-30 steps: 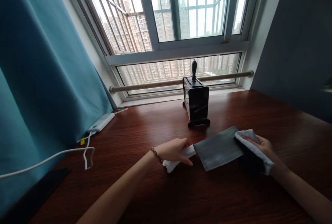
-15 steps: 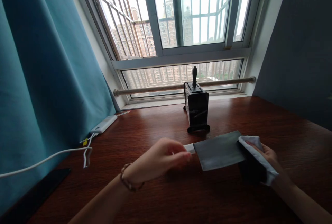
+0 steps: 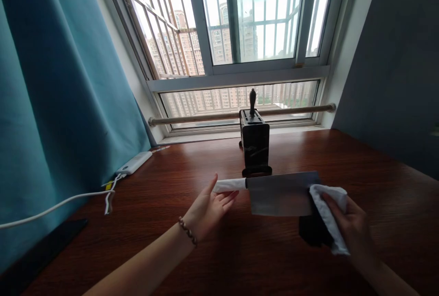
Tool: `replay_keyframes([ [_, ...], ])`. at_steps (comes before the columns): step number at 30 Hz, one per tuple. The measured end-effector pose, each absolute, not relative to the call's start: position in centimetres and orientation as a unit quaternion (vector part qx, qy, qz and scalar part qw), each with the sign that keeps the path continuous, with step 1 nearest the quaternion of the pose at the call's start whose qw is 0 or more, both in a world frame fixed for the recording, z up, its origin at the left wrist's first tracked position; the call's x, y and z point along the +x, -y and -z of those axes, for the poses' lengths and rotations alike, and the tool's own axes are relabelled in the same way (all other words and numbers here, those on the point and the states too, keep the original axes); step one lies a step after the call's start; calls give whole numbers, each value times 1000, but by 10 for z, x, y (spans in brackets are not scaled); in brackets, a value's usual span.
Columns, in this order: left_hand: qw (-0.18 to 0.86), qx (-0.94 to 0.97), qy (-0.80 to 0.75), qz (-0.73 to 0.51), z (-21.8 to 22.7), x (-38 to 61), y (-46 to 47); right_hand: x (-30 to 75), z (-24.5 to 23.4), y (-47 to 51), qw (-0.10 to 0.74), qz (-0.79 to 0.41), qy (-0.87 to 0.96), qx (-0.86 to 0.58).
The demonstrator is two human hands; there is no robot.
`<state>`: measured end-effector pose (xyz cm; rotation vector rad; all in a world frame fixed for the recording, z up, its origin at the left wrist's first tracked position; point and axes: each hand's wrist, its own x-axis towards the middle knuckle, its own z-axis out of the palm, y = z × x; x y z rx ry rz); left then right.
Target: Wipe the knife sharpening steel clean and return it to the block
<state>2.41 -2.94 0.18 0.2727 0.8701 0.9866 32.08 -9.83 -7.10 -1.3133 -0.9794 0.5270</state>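
Note:
A cleaver with a broad grey blade [image 3: 277, 193] and a white handle [image 3: 229, 185] is held above the wooden table [image 3: 171, 241], its blade upright and facing me. My right hand [image 3: 353, 227] grips the blade's far end through a white cloth [image 3: 327, 209]; a dark part of the cloth hangs below. My left hand [image 3: 209, 204] is open, palm up, with its fingers stretched out just under the handle's end; I cannot tell whether they touch it. Behind the cleaver stands a dark knife block [image 3: 254, 147] with one dark handle sticking up.
A white power bank [image 3: 133, 162] lies near the window at the left, its white cable [image 3: 51, 207] trailing off the left side. A dark flat phone [image 3: 41, 250] lies at the front left. A teal curtain [image 3: 51, 104] hangs left, a wall stands right.
The cleaver, earlier flat on the table, is now raised and turned upright. My left hand has let go of the handle and opened palm up. My right hand still grips the blade through the cloth.

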Motion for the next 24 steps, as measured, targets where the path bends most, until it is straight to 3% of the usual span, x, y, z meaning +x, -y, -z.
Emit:
replay_keyframes([
  [4,751,129,-361,-537,-26,32,12,315,71,106,592,0,612,-523],
  [8,699,131,-339,-616,-57,30,-2,303,57,100,529,77,776,-335],
  [13,669,152,-317,-655,-80,9,-12,278,28,79,472,67,853,-211],
  [18,611,216,-299,-700,-104,-16,-11,269,40,60,408,25,893,-190],
  [24,465,314,-233,-795,-175,-37,-19,273,51,47,449,13,873,-192],
])
